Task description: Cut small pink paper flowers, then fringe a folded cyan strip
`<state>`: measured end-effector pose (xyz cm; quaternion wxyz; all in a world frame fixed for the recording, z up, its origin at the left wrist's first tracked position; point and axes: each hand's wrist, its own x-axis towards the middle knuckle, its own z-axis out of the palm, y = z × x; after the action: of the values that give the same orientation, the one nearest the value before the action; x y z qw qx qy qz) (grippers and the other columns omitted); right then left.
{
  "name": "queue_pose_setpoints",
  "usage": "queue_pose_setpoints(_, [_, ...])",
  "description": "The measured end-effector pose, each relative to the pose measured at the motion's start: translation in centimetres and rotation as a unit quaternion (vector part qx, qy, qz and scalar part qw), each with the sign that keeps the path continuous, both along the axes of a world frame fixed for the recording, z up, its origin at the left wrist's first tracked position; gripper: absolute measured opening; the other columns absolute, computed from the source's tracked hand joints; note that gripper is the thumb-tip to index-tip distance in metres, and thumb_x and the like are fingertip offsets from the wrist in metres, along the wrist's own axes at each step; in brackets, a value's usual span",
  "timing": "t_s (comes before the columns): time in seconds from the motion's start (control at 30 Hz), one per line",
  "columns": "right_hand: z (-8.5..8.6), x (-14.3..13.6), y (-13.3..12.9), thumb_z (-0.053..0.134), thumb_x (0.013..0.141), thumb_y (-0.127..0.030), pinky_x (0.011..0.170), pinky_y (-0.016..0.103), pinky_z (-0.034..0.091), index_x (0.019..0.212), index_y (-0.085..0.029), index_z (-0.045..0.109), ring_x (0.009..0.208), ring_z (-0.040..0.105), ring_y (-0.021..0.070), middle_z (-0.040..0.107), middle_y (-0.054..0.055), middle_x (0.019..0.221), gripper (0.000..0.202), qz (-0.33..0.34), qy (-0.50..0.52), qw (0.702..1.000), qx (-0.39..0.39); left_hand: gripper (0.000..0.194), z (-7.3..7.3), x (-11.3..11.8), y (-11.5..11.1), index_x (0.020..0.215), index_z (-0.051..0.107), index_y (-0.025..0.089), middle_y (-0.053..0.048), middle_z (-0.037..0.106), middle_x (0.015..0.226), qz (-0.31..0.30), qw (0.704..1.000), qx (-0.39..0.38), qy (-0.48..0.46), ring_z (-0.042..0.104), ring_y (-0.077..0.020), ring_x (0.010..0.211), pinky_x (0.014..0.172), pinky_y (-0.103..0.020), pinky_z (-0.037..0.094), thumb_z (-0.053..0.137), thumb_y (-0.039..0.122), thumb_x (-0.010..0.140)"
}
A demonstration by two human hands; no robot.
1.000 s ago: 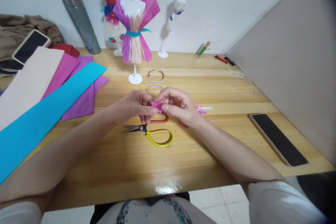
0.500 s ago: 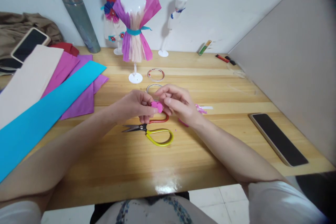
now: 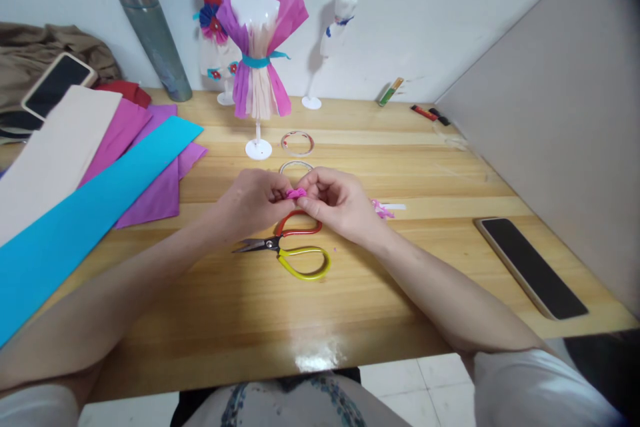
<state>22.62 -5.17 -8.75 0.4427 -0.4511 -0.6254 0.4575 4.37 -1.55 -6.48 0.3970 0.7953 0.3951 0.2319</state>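
On my feed I'm seeing the left hand (image 3: 254,199) and the right hand (image 3: 344,203) coming close together above the table (image 3: 225,327), both clamping on the small pink piece (image 3: 297,193). It is hanging off the surface between their fingertips, the left hand pinching one side and the right hand the other. Nearer me, the scissors (image 3: 271,244) are lying with blades slightly parted and pointing left. Beyond the hands, a ring (image 3: 296,163) is lying partly hidden behind them. Farther back, a mannequin (image 3: 255,12) is wearing a dress (image 3: 259,93) with a blue sash (image 3: 256,63).
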Motion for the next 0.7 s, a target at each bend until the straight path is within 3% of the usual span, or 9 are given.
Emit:
queue_pose_setpoints(0.27, [0.3, 0.0, -0.3, 0.072, 0.082, -0.032, 0.051, 0.026, 0.036, 0.082, -0.02, 0.061, 0.056, 0.046, 0.0104, 0.054, -0.004, 0.066, 0.017, -0.066, -0.026, 0.995, 0.072, 0.031, -0.7, 0.0, 0.1, 0.062, 0.061, 0.016, 0.002, 0.046, 0.057, 0.027, 0.999, 0.003, -0.04, 0.037, -0.0104, 0.059, 0.052, -0.024, 0.028, 0.061, 0.041, 0.081])
queue_pose_setpoints(0.47, [0.8, 0.0, -0.7, 0.068, 0.084, -0.022, 0.056, 0.027, 0.035, 0.082, -0.02, 0.061, 0.063, 0.047, 0.012, 0.051, -0.003, 0.07, 0.008, -0.049, -0.081, 0.983, 0.158, 0.028, -1.0, 0.0, 0.1, 0.064, 0.066, 0.015, 0.002, 0.047, 0.056, 0.022, 0.998, 0.008, -0.06, 0.038, -0.0101, 0.058, 0.052, -0.024, 0.029, 0.064, 0.039, 0.079])
queue_pose_setpoints(0.7, [0.1, 0.3, -0.3, 0.068, 0.083, -0.022, 0.059, 0.028, 0.037, 0.083, -0.02, 0.062, 0.066, 0.049, 0.0131, 0.053, -0.002, 0.072, 0.006, -0.034, -0.074, 0.987, 0.141, 0.026, -1.1, -0.1, 0.1, 0.061, 0.066, 0.015, 0.003, 0.049, 0.054, 0.013, 0.997, 0.046, -0.062, 0.039, -0.0091, 0.056, 0.051, -0.023, 0.03, 0.065, 0.033, 0.081])
